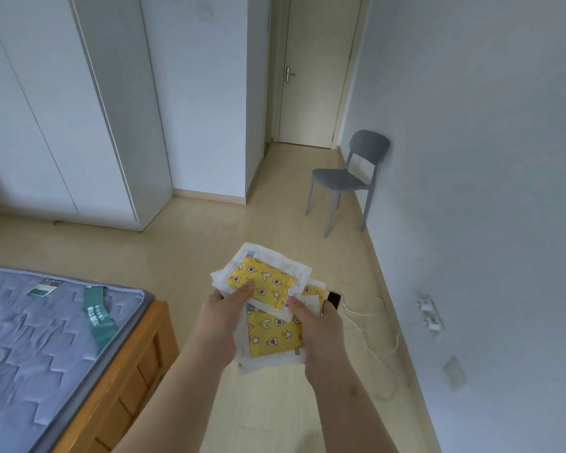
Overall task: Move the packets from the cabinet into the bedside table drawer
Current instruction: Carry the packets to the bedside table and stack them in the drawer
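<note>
I hold a loose stack of packets in front of me, above the floor. Each is a white wrapper with a yellow pad printed with stars, moons and flowers. My left hand grips the upper packets, its thumb pressed on the top yellow one. My right hand pinches the stack from the right, over a lower packet. The white cabinet stands at the far left with its doors closed. No bedside table or drawer is in sight.
A bed with a grey-blue mattress on a wooden frame fills the lower left. A grey chair stands against the right wall. A dark phone with white cables lies on the floor by a wall socket. A closed door is straight ahead.
</note>
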A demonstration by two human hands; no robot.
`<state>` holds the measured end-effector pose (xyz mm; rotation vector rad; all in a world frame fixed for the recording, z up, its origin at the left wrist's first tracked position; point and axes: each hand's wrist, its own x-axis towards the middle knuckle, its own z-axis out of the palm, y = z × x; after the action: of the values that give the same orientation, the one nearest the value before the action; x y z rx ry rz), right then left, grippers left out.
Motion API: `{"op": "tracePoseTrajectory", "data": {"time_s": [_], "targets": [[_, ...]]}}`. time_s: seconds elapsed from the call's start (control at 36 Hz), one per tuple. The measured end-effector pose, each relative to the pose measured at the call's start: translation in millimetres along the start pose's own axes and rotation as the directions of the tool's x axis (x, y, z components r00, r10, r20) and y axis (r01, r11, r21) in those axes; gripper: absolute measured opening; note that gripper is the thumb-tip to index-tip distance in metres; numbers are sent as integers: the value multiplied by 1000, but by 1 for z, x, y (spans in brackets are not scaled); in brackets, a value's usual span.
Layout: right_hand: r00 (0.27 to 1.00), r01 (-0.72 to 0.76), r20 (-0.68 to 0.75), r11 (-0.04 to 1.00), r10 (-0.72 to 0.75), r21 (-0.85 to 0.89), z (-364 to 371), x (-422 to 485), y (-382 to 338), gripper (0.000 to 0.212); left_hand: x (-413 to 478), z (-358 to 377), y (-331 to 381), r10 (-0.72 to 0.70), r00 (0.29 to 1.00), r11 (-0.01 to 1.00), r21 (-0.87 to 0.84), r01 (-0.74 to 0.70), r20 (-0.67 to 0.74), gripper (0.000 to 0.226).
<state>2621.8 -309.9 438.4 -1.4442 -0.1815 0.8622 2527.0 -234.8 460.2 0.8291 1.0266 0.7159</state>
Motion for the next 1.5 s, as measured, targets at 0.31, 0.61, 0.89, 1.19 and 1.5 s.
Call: {"op": "tracePoseTrajectory", "data": {"time_s": [0.31, 0.61, 0.89, 1.19, 1.5], "targets": [[987, 16, 159, 995, 0, -98, 99, 232, -88, 10, 222, 50, 89, -17, 1000, 990, -141, 14, -20, 13], [937, 6, 340, 972, 77, -235, 293, 390, -91, 5, 424, -30, 177, -3, 973, 969, -243, -55, -230, 22], [899, -22, 420, 970, 125, -240, 491, 500, -114, 9, 594, -120, 293, 11, 960, 954, -283, -94, -281, 22], [758, 12, 610, 930, 231, -367, 694, 617, -95, 11, 740, -220, 383, -10, 877, 905, -376, -196, -481, 10], [617, 86, 715, 875, 329, -476, 913, 688, -78, 6, 840, -327, 490, -38, 709, 856, -388, -340, -704, 4]]}}
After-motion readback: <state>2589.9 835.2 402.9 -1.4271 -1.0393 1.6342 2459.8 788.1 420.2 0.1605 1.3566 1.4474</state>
